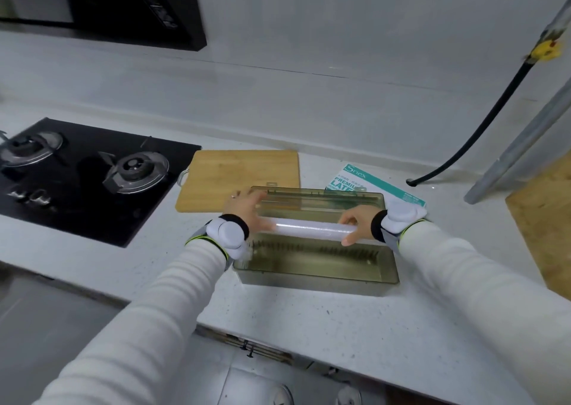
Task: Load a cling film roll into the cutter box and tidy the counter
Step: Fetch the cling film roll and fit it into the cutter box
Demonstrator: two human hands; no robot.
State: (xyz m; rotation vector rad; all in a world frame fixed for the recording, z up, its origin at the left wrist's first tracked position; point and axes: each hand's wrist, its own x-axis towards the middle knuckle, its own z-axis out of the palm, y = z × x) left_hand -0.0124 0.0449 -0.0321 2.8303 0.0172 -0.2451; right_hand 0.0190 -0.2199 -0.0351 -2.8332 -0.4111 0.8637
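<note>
Your left hand [248, 210] and right hand [355, 223] each grip an end of the cling film roll [312, 228] above the open cutter box [315, 276]; handle this light, stiff, likely slippery roll by its ends.

Before you: a frosted, translucent white cling film roll [312, 229]; a smoky olive-grey, see-through cutter box [315, 276]; a white counter [324, 327] flecked with fine dark speckles; a pale honey wooden board [241, 175]; a teal-and-white carton [380, 188]; a glossy black hob [83, 194]. Your sleeves [154, 305] are white, ribbed.
</note>
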